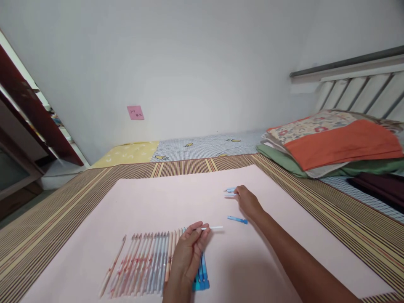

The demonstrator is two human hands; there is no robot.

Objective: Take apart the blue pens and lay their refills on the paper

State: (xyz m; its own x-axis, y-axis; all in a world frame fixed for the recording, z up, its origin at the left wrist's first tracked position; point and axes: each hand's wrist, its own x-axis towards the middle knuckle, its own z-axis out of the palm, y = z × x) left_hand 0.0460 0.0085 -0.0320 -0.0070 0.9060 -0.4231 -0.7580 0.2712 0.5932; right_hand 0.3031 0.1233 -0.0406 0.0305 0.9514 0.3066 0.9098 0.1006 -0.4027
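Step in hand, as I judge: handling of thin white stick [216,227] and slim blue pieces [231,190]. Left hand [191,252] holds stick, just right of far end of pen row [147,261]. Right hand [249,202], beyond pen row and to right, has fingers narrow at slim blue pieces; whether gripping, cannot tell. Loose blue piece [237,219] lies right of pen row. Next move seems to need light, exact pinch. Pink note [135,112], beyond pen row: handwriting, not readable.

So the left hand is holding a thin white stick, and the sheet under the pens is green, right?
Not green: the head view shows the sheet under the pens is pale pink. The left hand does hold a thin white stick.
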